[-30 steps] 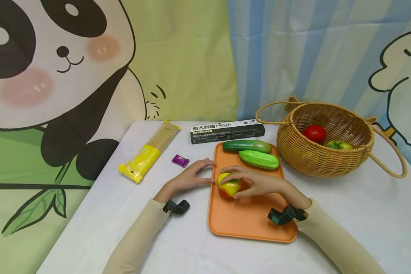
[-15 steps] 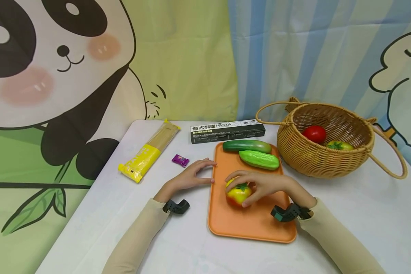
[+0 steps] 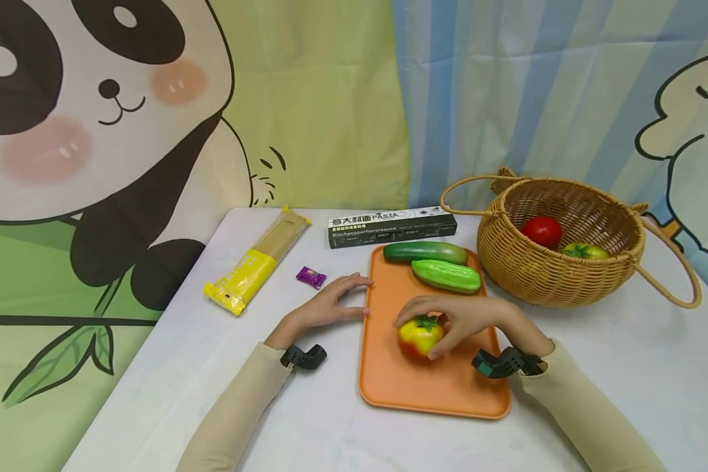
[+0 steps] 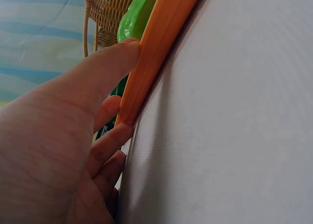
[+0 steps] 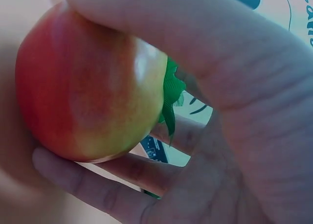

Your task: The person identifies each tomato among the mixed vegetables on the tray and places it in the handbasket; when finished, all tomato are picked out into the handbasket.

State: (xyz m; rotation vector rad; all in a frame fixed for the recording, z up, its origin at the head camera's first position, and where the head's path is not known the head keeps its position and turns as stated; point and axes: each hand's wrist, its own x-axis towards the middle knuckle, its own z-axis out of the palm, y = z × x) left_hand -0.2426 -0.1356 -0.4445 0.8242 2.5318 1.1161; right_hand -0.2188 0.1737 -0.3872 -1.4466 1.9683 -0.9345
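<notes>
In the head view, a yellow-and-red tomato (image 3: 420,338) with a green leafy top is over the middle of an orange tray (image 3: 433,396). My right hand (image 3: 463,321) grips the tomato, thumb on the near side and fingers around the far side, as the right wrist view confirms. Whether the tomato touches the tray is hard to tell. Against the tray's left edge rests my left hand (image 3: 330,303), its thumb and fingertips touching the rim. A dark green cucumber (image 3: 425,252) and a lighter, bumpy green one (image 3: 446,275) lie at the tray's far end.
Right of the tray stands a wicker basket (image 3: 557,282) with a red tomato (image 3: 541,231) and a greenish-yellow tomato (image 3: 585,250) inside. A black pasta box (image 3: 392,227) lies behind the tray. To the left are a yellow noodle packet (image 3: 256,262) and a small purple wrapped sweet (image 3: 311,276).
My right hand has moved the tomato from the tray's left side toward its middle, slightly nearer to me. The left hand has stayed at the tray's edge.
</notes>
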